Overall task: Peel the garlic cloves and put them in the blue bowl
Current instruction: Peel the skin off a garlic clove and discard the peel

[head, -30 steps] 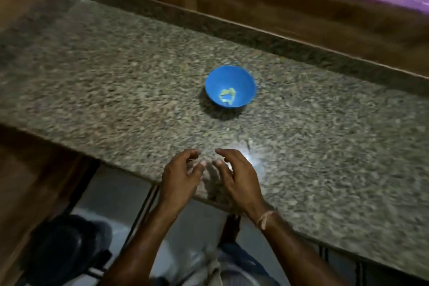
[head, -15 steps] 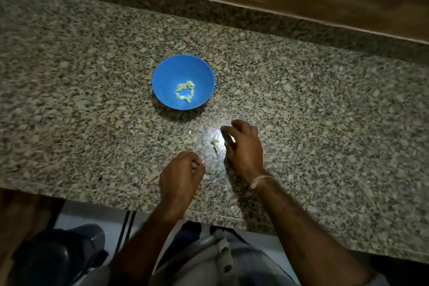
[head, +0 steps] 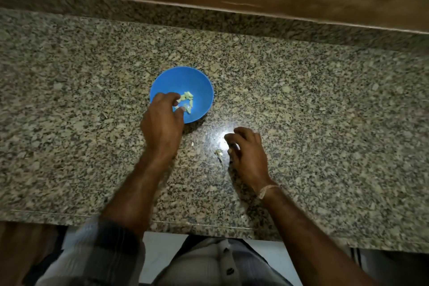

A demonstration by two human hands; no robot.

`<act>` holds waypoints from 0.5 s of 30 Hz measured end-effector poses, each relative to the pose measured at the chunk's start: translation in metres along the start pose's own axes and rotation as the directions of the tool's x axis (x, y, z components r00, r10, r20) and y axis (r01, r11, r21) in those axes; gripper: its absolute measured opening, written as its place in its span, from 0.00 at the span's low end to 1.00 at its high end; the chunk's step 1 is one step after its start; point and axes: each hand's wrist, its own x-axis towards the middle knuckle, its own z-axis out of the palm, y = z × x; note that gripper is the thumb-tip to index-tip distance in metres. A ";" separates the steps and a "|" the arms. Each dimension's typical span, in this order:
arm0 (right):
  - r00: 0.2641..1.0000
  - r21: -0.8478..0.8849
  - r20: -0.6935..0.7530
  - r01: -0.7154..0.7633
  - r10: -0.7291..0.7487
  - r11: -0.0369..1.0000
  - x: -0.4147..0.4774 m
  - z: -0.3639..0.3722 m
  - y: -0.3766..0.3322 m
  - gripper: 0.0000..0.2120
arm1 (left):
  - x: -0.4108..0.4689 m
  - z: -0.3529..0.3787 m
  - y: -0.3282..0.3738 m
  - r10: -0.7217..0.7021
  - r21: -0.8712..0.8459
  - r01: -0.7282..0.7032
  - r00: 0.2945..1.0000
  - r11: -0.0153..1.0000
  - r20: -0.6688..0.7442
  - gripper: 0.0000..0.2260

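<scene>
Reaching up from the counter [head: 301, 100] edge, the left hand [head: 162, 121] now hovers over the blue bowl [head: 202, 90], fingers [head: 169, 97] curled above the peeled cloves [head: 188, 97], hold unclear; best to release low inside the rim.

Dim, glare on countertop [head: 301, 100], edges seemingly blurred

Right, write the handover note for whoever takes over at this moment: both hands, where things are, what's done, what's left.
Left hand: over the blue bowl, fingertips down at the peeled cloves; whether it pinches one cannot be told.
Right hand: on the granite countertop, fingers loosely curled, nothing seen in it.
Garlic skin scrap: on the countertop beside the right hand.
Done: several peeled cloves lie in the bowl.
Left: no unpeeled clove in sight; check for more.
</scene>
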 end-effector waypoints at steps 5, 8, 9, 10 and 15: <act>0.999 0.283 -0.037 -0.019 0.031 0.959 -0.016 -0.007 0.010 0.13 | -0.074 0.034 0.008 -0.020 -0.234 0.066 0.981 0.970 0.190 0.06; 0.999 0.318 -0.007 -0.032 0.036 0.947 -0.027 -0.009 0.007 0.13 | -0.097 0.060 0.010 -0.116 -0.239 0.194 0.946 0.951 0.304 0.13; 1.000 0.319 0.008 -0.030 0.029 0.947 -0.029 -0.009 0.006 0.14 | -0.098 0.066 0.011 -0.104 -0.238 0.180 0.948 0.955 0.301 0.12; 0.999 0.320 0.025 -0.033 0.026 0.947 -0.031 -0.007 0.006 0.14 | -0.099 0.070 0.011 -0.093 -0.231 0.167 0.949 0.959 0.300 0.09; 0.998 0.362 0.053 -0.059 0.042 0.930 -0.033 -0.006 0.010 0.13 | -0.103 0.077 0.010 -0.181 -0.278 0.277 0.928 0.920 0.325 0.03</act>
